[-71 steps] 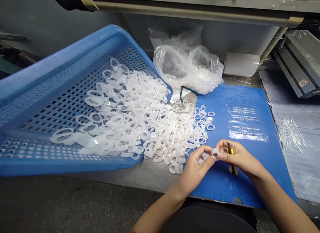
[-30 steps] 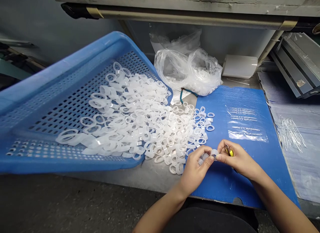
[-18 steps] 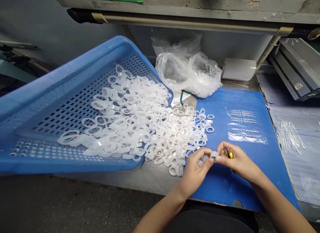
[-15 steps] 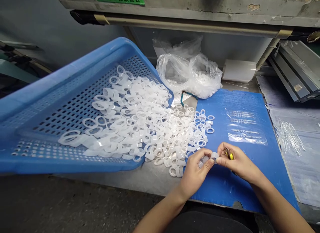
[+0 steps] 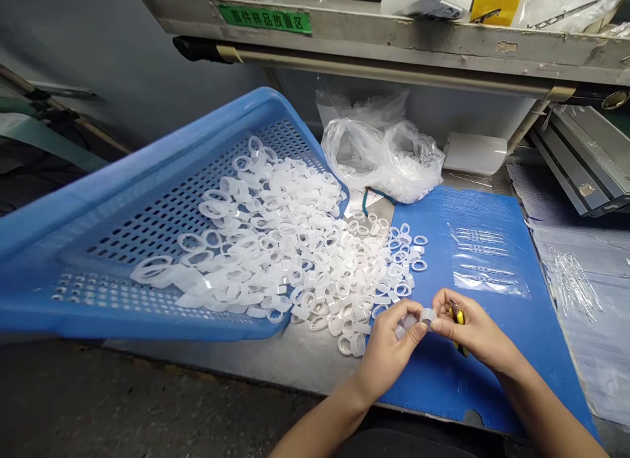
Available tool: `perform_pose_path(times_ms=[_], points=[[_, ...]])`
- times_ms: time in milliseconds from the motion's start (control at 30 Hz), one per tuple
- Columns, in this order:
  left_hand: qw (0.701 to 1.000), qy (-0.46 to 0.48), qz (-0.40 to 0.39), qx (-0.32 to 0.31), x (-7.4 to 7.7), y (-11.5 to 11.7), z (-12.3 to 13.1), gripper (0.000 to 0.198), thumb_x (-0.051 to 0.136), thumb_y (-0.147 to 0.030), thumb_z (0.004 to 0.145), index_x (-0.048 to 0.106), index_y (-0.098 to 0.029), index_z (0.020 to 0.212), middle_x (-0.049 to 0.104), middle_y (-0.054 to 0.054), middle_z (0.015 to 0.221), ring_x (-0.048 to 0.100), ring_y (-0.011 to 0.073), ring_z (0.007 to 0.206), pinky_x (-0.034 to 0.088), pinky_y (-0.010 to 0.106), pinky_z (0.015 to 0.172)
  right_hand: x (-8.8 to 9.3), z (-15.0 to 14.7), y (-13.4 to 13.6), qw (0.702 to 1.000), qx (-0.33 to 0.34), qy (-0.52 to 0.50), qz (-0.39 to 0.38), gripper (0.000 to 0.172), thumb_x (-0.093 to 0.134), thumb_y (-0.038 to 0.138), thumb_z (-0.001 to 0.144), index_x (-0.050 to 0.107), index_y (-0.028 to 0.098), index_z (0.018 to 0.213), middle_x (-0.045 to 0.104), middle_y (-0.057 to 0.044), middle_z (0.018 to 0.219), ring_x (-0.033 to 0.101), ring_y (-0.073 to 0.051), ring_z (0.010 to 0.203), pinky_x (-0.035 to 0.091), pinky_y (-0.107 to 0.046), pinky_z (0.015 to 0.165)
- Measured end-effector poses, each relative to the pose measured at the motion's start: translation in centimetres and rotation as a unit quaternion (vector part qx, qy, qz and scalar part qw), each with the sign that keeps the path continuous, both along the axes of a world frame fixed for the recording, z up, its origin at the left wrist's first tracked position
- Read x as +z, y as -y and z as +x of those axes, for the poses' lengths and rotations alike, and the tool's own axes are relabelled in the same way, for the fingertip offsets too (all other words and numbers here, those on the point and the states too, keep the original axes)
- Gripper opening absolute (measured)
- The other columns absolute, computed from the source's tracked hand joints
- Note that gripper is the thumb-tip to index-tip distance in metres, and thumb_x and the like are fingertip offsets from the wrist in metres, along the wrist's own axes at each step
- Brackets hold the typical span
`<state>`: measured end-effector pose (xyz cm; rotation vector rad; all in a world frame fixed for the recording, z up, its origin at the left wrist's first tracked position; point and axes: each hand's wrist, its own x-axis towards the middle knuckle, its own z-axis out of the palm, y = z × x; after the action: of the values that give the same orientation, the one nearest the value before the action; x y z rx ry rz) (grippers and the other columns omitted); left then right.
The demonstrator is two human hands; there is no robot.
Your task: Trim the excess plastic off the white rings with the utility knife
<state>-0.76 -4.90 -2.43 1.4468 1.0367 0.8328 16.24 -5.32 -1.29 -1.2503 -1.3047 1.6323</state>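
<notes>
My left hand (image 5: 391, 343) is closed around a few translucent white plastic rings (image 5: 427, 316), one of them raised between the thumb and forefinger. The thumb and fingertips of my right hand (image 5: 470, 330) pinch the far side of that same ring. Tucked in the right palm is a small tool, apparently nippers (image 5: 459, 315), with yellow grips and a dark metal tip; the fingers hide part of it. Beside my left hand spreads a heap of similar rings (image 5: 339, 287), spilling from a tilted blue perforated basket (image 5: 191, 153) onto the bench and the blue mat (image 5: 438, 379).
Thin clear strips lie on a plastic sheet (image 5: 487, 271) on the mat, and a pile of slim clear pieces (image 5: 575, 284) is to the right. Clear bags (image 5: 384, 153) and teal-handled pliers (image 5: 378, 194) sit behind the heap. A metal shelf (image 5: 344, 31) overhangs the back.
The view has tipped upward and swung slightly left, showing more of the shelf. Both hands keep the ring between them. More of the yellow grips shows in the right hand.
</notes>
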Motion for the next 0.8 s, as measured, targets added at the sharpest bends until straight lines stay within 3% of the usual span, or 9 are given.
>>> perform_pose_path(times_ms=[500,800], points=[[0.999,0.033,-0.011,0.000,-0.23,0.04,-0.26,0.014,0.057,-0.030,0.087,0.060,-0.017,0.081,0.060,0.001,0.076,0.053,0.0135,0.072,0.039,0.022,0.067,0.18,-0.19,-0.21,1.000,-0.001,-0.008,-0.008,0.038,0.076,0.047,0.073,0.049,0.020,0.076,0.035,0.009,0.058,0.027,-0.009,0.053,0.023,-0.023,0.050],[1.000,0.025,-0.007,0.000,-0.53,-0.06,-0.41,0.014,0.056,-0.030,0.087,0.057,-0.018,0.082,0.059,0.001,0.077,0.052,0.0138,0.074,0.037,0.024,0.068,0.48,-0.32,-0.29,1.000,0.004,0.021,0.015,0.039,0.071,0.051,0.076,0.048,0.021,0.076,0.035,0.009,0.059,0.027,-0.009,0.053,0.025,-0.024,0.051]])
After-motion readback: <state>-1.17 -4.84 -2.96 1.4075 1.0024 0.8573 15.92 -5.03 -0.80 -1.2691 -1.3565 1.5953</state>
